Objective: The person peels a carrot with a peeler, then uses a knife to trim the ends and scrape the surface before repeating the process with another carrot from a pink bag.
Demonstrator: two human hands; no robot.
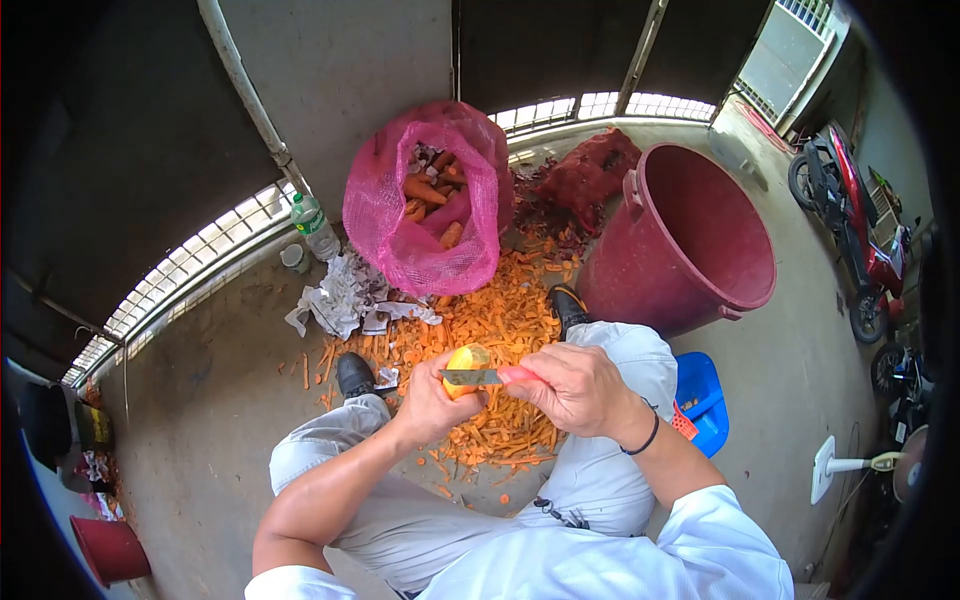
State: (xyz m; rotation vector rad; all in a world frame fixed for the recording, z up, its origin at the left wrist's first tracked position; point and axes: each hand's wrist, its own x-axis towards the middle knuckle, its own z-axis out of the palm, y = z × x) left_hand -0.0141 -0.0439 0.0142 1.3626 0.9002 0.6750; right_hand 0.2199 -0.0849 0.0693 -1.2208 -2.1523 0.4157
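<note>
My left hand (428,405) is closed around a thick orange carrot (466,360), whose upper end shows a yellowish-green patch. In my right hand (588,388) is a knife (470,377) with a pinkish-red handle, gripped by that handle. Its grey blade points left and lies across the carrot, close to my left thumb. Both hands are held between my knees, over a heap of orange carrot peelings (510,420) on the floor. Beyond them stands a pink mesh sack (440,270), rolled open, with carrots (424,190) inside.
A large dark red bin (640,265) stands ahead right, beside a crumpled red net sack (590,175). Torn paper (345,295) and a green-labelled bottle (316,228) are at the left. A blue basket (710,400) sits by my right leg; motorcycles (850,220) stand far right.
</note>
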